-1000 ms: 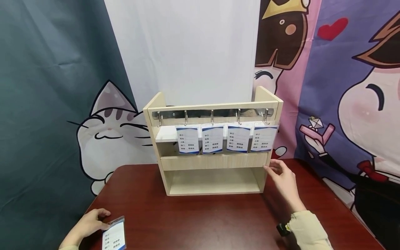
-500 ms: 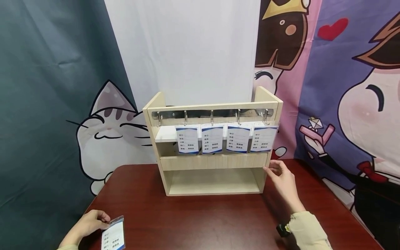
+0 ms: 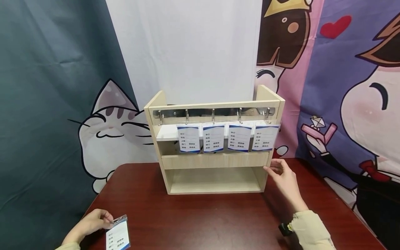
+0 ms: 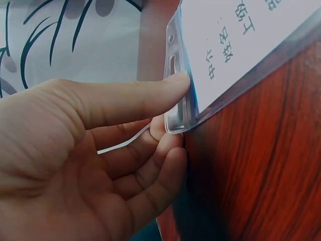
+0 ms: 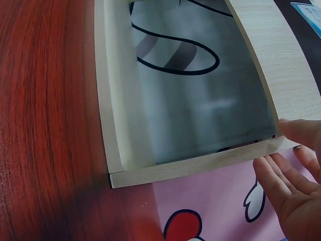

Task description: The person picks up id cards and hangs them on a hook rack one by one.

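In the head view, my left hand [image 3: 90, 224] pinches the slotted top end of a clear plastic badge holder [image 3: 118, 238] at the lower left. Its white card with blue edges tilts over the table. From the left wrist, the thumb presses on the clear strip of the badge holder [image 4: 175, 108], with the fingers curled behind. On the right, my right hand [image 3: 285, 184] holds the side panel of a pale wooden rack [image 3: 215, 161]. Thumb and fingers lie either side of that side panel [image 5: 200, 164] in the right wrist view.
Several similar badges [image 3: 214, 139] hang from metal hooks [image 3: 213, 115] on the rack; the leftmost hook [image 3: 160, 118] is bare. A white shelf [image 3: 165, 133] lies behind them. The rack stands on a red-brown table [image 3: 193, 218]. Printed curtains [image 3: 331, 86] rise behind.
The left hand and its badge have shifted slightly to the right. The head view has tilted a little. The right hand keeps its hold on the rack.
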### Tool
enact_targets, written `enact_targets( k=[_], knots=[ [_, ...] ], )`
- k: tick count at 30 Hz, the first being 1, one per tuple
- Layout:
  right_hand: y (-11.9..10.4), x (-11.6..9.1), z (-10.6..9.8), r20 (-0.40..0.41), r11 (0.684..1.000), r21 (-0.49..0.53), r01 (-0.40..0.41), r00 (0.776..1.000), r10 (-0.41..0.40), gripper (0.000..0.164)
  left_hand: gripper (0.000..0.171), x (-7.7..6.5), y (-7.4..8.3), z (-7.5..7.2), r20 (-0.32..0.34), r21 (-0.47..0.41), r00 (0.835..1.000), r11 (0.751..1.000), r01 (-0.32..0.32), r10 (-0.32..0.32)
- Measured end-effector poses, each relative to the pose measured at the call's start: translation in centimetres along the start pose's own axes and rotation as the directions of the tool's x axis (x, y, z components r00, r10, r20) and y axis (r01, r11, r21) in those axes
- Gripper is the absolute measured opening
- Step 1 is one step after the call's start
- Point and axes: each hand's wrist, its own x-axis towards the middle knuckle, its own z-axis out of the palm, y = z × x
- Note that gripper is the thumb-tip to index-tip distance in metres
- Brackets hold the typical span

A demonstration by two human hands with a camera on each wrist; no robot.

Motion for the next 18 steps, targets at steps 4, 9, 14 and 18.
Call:
enact_targets(
  k=[4, 9, 14, 18],
  knots=[
    [0.08, 0.03, -0.01, 0.004, 1.000, -0.014, -0.009, 1.000, 0.009, 0.039, 0.011, -0.14, -0.09, -0.13, 0.032, -0.020, 0.999, 1.000, 0.012, -0.012],
    [0.15, 0.12, -0.06, 0.003, 1.000, -0.022, -0.007, 1.000, 0.007, 0.038, 0.009, -0.24, -0.05, -0.32, 0.050, -0.030, 0.998, 0.999, 0.041, -0.040],
    [0.01, 0.30, -0.06, -0.011, 0.999, -0.044, -0.016, 1.000, 0.015, 0.036, 0.011, -0.22, -0.07, -0.43, 0.035, -0.035, 0.998, 0.998, 0.057, -0.056],
    [0.01, 0.47, 0.00, -0.021, 0.998, -0.051, -0.027, 0.999, 0.026, 0.035, 0.013, -0.34, -0.40, -0.66, 0.039, -0.058, 0.999, 0.998, 0.026, -0.024]
  ],
)
